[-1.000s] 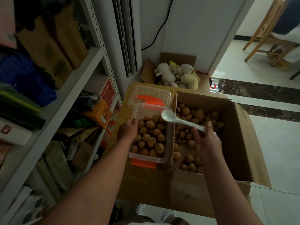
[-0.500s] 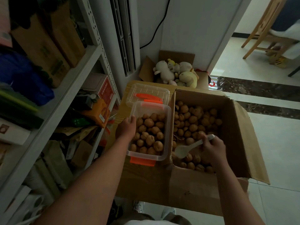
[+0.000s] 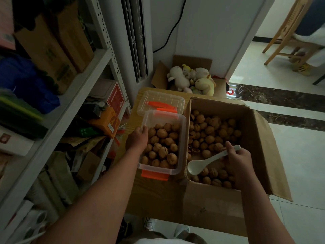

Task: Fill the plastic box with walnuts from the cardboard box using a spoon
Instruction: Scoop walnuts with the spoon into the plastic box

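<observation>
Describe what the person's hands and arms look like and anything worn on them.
The left hand and right hand are bare: no gloves, rings or watch visible. The left forearm and right forearm are uncovered, with no sleeve in view; dim light hides finer detail.

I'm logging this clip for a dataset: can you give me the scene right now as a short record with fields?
left hand: grips the left wall of the plastic box
right hand: holds the spoon by its handle
spoon: white, bowl looks empty, low among the walnuts at the near left corner of the cardboard box
plastic box: open, well filled with walnuts, beside the cardboard box
lid: clear, lies behind the plastic box
background: soft toys in another box
</observation>
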Motion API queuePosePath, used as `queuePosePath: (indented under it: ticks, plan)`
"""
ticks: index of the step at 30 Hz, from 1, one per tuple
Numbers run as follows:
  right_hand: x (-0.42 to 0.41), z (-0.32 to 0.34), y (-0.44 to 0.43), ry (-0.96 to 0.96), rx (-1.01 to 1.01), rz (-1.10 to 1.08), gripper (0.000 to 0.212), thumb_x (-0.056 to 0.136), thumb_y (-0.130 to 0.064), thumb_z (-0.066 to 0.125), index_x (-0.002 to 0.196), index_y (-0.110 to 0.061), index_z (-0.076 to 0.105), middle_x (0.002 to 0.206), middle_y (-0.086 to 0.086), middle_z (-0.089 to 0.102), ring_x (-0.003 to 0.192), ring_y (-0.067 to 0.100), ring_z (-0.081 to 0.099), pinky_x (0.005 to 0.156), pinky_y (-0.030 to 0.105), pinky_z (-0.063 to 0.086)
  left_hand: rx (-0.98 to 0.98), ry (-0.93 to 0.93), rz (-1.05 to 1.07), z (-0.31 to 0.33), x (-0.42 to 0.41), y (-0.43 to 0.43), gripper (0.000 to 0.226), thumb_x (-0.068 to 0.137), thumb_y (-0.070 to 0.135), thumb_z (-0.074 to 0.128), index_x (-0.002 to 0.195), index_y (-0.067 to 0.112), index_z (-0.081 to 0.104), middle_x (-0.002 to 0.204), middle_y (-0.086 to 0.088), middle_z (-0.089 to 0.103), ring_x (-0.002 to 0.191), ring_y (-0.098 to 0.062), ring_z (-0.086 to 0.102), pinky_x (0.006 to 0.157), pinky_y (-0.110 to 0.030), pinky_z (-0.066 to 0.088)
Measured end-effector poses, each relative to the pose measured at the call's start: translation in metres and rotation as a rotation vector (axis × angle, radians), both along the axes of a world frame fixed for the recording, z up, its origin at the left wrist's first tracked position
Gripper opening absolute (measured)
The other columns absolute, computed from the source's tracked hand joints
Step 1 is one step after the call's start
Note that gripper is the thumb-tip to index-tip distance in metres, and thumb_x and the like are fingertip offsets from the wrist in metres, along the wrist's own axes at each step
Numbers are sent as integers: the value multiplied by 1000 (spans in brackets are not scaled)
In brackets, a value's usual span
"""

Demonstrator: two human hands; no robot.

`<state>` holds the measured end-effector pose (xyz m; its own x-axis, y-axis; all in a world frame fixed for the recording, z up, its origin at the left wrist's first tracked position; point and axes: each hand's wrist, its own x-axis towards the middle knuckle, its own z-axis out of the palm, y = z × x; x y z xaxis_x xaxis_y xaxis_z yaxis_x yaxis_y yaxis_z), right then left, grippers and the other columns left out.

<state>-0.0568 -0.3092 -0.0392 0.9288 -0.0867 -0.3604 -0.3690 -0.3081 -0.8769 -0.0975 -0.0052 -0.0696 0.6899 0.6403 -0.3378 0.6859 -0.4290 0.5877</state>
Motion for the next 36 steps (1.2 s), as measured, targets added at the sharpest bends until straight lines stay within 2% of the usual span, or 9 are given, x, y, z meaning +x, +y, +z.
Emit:
queuePosePath:
  ticks: [4,8,13,20,24,28,31,34,36]
  plan:
    - [-3,-4,3,-47,-24,117,18,95,-22,53,90,-7,61,77,12,60,62,18,57,51,24,45,14,-8,-6,0,0,-1,54,100,46,27,124,7,56,122,-16,59,109,-32,55,76,-31,35]
    - [-12,-15,9,7,-28,240,18,94,-20,53,89,-5,61,70,11,56,57,18,50,49,26,41,15,-8,-10,-1,1,0,54,100,46,26,123,8,57,121,-15,59,108,-32,55,76,-31,35]
    - [-14,-18,6,36,40,173,29,94,-25,53,91,3,63,79,17,59,66,22,55,56,30,45,14,-9,-10,-1,0,0,55,100,47,26,124,7,56,122,-16,59,109,-32,55,76,-31,35]
    - [-2,16,-6,25,201,-31,30,96,-31,49,88,-6,62,77,12,60,64,18,57,61,30,47,4,-14,-6,-1,0,0,54,100,47,26,128,10,54,126,-13,58,113,-31,54,78,-31,35]
    - [1,44,-3,-106,246,-73,34,96,-38,47,94,-8,64,76,9,60,62,16,56,59,30,47,12,-23,-6,-1,0,0,53,101,46,26,126,10,56,123,-14,59,110,-30,55,76,-31,36]
    - [-1,62,15,-208,324,-87,29,96,-36,47,93,-13,64,71,6,63,55,8,60,52,19,51,-4,-21,5,-3,1,0,54,100,47,27,126,9,56,123,-14,59,109,-31,55,76,-31,36]
    - [-6,62,38,-306,365,-30,19,95,-28,49,90,-15,61,85,12,64,65,12,65,57,19,54,-6,-23,7,-4,0,1,54,100,48,26,125,9,56,122,-14,59,108,-30,56,75,-31,36]
    - [-8,52,60,-456,300,93,10,93,-17,55,90,-12,63,92,14,65,78,20,69,64,23,56,1,-17,6,-4,-1,1,55,99,49,26,125,10,56,120,-13,60,105,-29,57,74,-32,37]
    - [-8,48,69,-615,157,249,6,90,-10,60,92,-8,65,92,15,65,81,11,67,69,18,53,0,-11,4,-5,0,2,56,99,50,25,124,11,56,118,-13,60,104,-29,57,74,-32,38]
